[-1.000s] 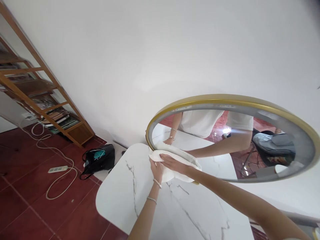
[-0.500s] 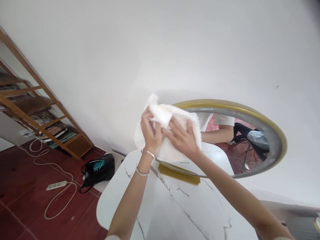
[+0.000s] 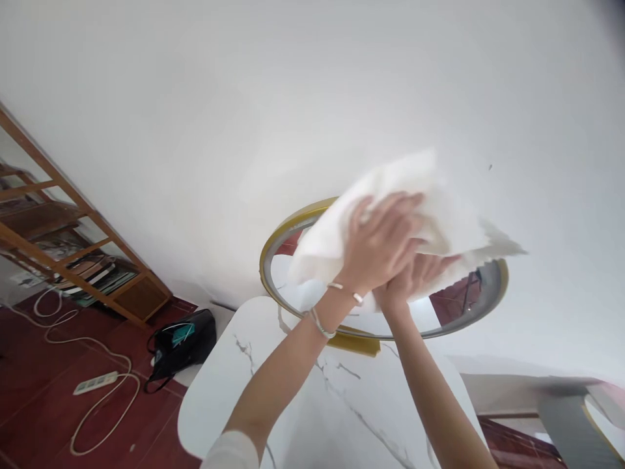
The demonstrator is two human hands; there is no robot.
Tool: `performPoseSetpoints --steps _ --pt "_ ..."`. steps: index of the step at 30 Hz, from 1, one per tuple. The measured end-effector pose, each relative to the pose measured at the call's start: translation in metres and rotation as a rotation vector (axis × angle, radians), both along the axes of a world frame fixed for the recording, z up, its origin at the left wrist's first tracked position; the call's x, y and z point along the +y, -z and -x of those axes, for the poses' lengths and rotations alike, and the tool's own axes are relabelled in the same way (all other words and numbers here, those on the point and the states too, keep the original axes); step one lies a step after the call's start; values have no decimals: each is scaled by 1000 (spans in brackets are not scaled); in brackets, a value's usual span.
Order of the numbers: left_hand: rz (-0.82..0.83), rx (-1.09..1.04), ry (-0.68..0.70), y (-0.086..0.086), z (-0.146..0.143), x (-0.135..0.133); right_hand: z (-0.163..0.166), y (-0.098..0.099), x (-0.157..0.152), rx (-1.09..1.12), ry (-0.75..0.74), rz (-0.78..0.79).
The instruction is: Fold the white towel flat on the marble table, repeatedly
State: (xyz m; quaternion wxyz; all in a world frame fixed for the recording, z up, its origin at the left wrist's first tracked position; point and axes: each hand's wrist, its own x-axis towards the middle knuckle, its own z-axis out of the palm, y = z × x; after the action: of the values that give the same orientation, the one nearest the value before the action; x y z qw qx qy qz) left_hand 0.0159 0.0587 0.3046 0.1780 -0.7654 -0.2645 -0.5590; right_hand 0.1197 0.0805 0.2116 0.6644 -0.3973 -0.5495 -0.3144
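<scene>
A white cloth (image 3: 439,215) is held up in front of a round gold-framed mirror (image 3: 276,244) that stands on a white marble table (image 3: 234,384) against the wall. My left hand (image 3: 383,244), with bracelets at the wrist, lies over the cloth with its fingers curled on it. My right hand (image 3: 420,273) sits just behind and below the left, also gripping the cloth from underneath. The cloth and both hands hide most of the mirror's glass. The picture is blurred by motion.
A wooden shelf (image 3: 63,241) with books leans at the far left. On the red tile floor lie a black bag (image 3: 178,342) and a white power strip (image 3: 95,383) with its cable. A grey piece of furniture (image 3: 561,417) shows at the lower right.
Both hands lifted the cloth from the mirror's lower left rim and carried it up and to the right across the glass. The view has tilted upward.
</scene>
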Motion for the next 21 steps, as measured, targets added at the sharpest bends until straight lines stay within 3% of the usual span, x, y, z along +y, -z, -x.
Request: performPoseSetpoints --steps 3,5,9,12,16,19,21 --pt "36 -398 -151 34 40 5 28 -17 -7 -398 25 39" --pt "107 -691 -272 65 65 10 52 -27 -10 -639 -29 164" --pt "304 -1095 -444 144 88 14 94 -17 -13 -1007 -321 492" --pt "419 -1160 -487 210 86 10 102 13 -16 -1098 -538 691" --pt "631 -1068 -396 287 72 -9 82 46 -20 -946 -672 825" --pt "791 -1025 -368 326 57 -29 59 59 -25 -879 -677 846" --pt "887 -1001 -362 339 48 -42 46 68 -30 -831 -678 862"
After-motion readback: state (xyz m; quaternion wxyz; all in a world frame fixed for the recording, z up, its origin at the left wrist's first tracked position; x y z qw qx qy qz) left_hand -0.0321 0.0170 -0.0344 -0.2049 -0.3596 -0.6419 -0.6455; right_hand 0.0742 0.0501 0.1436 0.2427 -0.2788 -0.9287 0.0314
